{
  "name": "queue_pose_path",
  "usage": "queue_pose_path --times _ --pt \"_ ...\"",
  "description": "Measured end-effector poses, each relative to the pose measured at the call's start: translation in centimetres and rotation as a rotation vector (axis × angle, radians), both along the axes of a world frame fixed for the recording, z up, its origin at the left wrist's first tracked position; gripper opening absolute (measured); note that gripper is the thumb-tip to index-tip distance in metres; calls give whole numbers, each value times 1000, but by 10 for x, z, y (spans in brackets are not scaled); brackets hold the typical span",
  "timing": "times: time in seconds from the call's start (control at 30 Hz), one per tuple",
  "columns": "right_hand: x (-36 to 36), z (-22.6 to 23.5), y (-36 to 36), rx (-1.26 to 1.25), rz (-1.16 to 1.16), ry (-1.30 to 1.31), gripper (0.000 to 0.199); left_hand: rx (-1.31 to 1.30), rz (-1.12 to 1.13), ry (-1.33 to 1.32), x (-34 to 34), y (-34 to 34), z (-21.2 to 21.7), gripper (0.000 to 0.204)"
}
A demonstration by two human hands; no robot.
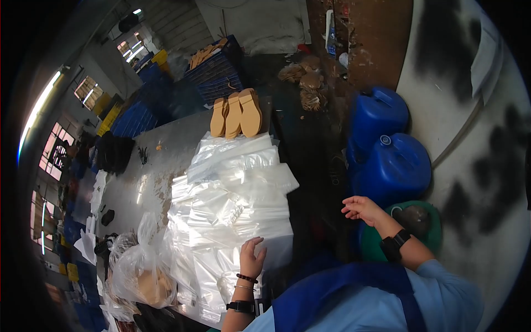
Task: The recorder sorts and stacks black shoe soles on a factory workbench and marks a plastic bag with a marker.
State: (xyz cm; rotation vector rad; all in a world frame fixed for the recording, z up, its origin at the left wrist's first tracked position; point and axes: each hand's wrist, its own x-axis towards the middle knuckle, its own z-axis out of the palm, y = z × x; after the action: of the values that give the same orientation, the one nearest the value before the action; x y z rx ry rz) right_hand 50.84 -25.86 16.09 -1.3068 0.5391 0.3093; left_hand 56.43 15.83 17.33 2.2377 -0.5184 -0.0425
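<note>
A thick spread of clear plastic bags point(232, 205) covers the near right part of the metal table. Over its lower right portion is my left hand point(252, 258), fingers apart and holding nothing; whether it touches the plastic I cannot tell. Out to the right, beyond the table edge, my right hand point(359, 209) hangs in the air with its fingers loosely spread and nothing in them. Tan shoe insoles point(237, 115) stand in upright stacks at the table's far end, just past the bags. A knotted clear bag point(145, 271) with tan pieces inside sits left of my left hand.
Blue plastic jerrycans point(391, 166) and a green bucket point(437, 227) stand on the floor at my right. Beyond the table is a blue crate point(215, 74) with tan pieces. Bundles of brown pieces point(311, 83) lie on the floor. The metal table point(149, 182) holds dark scraps.
</note>
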Motion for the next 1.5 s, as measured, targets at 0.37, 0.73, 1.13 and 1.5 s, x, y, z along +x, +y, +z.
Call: queue_pose_path --times 0.37,0.73,1.13,1.5 --pt "255 -11 -105 242 -263 -23 21 578 302 14 70 -40 -15 72" --pt "321 -209 -200 -283 501 668 37 540 654 196 78 -26 -65 88" --pt "756 -158 -208 -892 992 -27 35 859 1038 933 156 -92 22 71" --pt "981 -108 -184 -833 1087 -113 35 473 2094 714 217 -242 -43 66"
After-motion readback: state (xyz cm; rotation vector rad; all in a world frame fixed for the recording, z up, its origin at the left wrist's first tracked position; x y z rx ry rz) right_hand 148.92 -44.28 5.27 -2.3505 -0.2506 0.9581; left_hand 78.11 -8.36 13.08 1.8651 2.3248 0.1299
